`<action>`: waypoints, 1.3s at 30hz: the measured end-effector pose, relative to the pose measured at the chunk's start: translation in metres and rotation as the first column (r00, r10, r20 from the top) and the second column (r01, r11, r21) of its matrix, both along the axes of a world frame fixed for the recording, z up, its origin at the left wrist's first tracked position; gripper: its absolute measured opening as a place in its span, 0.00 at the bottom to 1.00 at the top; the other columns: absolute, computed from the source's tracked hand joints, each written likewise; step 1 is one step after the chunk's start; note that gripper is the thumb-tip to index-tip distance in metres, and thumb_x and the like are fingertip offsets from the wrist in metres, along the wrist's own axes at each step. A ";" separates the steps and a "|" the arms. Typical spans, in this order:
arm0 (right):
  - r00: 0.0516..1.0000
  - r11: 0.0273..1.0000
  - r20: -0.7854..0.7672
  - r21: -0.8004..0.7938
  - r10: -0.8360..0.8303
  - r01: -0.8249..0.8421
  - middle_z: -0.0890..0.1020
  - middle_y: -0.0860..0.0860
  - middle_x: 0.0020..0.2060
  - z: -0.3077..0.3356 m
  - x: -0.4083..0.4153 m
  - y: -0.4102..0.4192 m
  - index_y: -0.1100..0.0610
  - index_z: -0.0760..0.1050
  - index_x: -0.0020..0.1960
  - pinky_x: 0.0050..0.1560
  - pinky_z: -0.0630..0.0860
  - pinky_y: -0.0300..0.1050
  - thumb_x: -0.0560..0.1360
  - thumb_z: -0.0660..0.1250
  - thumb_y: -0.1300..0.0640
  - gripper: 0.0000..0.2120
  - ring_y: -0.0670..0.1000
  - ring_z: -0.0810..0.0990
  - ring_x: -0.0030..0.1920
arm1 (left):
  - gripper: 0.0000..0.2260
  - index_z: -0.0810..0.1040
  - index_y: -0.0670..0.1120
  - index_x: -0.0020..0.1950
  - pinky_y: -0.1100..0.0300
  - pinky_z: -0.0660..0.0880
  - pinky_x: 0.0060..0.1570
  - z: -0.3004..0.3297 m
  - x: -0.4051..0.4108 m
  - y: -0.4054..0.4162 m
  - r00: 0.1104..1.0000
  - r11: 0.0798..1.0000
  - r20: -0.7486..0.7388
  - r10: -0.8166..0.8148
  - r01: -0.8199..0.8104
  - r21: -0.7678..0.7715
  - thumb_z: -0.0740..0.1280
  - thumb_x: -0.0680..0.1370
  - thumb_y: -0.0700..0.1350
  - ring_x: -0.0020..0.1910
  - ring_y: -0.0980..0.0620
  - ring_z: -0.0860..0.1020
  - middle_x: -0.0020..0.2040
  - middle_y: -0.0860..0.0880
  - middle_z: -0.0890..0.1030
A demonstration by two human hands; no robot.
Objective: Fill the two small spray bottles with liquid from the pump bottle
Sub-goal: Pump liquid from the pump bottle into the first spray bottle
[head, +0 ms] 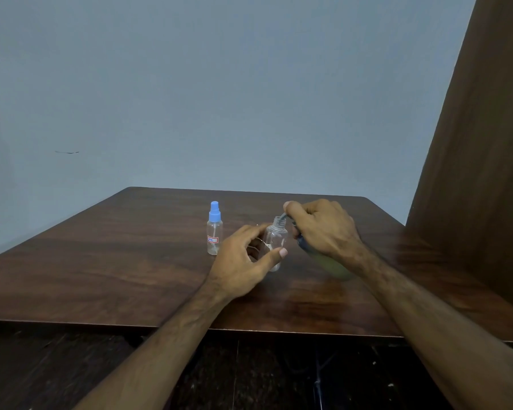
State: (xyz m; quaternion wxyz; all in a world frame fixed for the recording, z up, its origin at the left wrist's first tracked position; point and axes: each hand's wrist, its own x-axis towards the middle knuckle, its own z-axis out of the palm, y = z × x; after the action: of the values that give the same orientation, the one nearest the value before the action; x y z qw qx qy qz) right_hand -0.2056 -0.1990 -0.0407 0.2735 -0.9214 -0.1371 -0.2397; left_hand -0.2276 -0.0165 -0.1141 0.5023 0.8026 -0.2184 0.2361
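Clear plastic, the open bottle [275, 241] stands near the middle of the desk [101, 261], its cap off and its threaded neck bare so liquid can go in. The left hand [246, 258] curls round its body, thumb in front and fingers behind, probably to keep the light thing upright while it is filled. At its 2 o'clock the right hand [320, 226] grips the pump bottle [329, 264], fingers wrapped round the top; the bottle is tilted, base toward the person, so that the spout [282, 216] reaches over the neck. The spout seems to touch or just enter the opening; I cannot tell which. A finger seems to sit on the pump head, ready to press. The open bottle looks nearly empty, so filling appears to be barely begun. At 10 o'clock, well apart from the hands, the second spray bottle [214, 232] stands upright with its blue cap on, probably waiting its turn.
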 end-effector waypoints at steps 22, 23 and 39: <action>0.999 0.998 -0.001 -0.047 -0.035 0.035 0.84 0.49 0.27 0.001 -0.004 0.000 0.59 0.81 0.33 0.39 0.72 0.42 0.78 0.52 0.28 0.38 0.49 0.82 0.33 | 0.23 0.79 0.54 0.65 0.53 0.81 0.52 0.001 0.000 0.000 1.000 1.000 0.016 0.025 -0.025 -0.005 0.73 0.72 0.60 0.50 0.55 0.81 0.52 0.56 0.81; 0.999 0.998 0.002 -0.056 -0.037 0.037 0.84 0.50 0.27 0.000 -0.003 -0.001 0.59 0.81 0.33 0.39 0.73 0.42 0.78 0.52 0.29 0.37 0.50 0.82 0.33 | 0.22 0.79 0.55 0.65 0.53 0.81 0.52 0.001 0.000 0.000 1.000 1.000 0.016 0.025 -0.025 -0.003 0.73 0.73 0.59 0.50 0.55 0.81 0.52 0.55 0.81; 0.997 0.994 0.067 -0.102 -0.036 0.042 0.84 0.53 0.29 -0.001 -0.004 -0.002 0.59 0.79 0.34 0.38 0.72 0.43 0.78 0.53 0.34 0.34 0.54 0.83 0.35 | 0.24 0.79 0.55 0.63 0.68 0.78 0.49 0.005 -0.004 -0.002 1.000 0.999 0.004 0.005 -0.005 -0.045 0.80 0.69 0.51 0.49 0.60 0.78 0.51 0.56 0.80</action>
State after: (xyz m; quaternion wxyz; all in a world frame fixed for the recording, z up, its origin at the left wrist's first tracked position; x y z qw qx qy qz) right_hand -0.2099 -0.2006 -0.0414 0.2163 -0.9285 -0.1401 -0.2673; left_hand -0.2312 -0.0182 -0.1089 0.5191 0.7913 -0.2121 0.2438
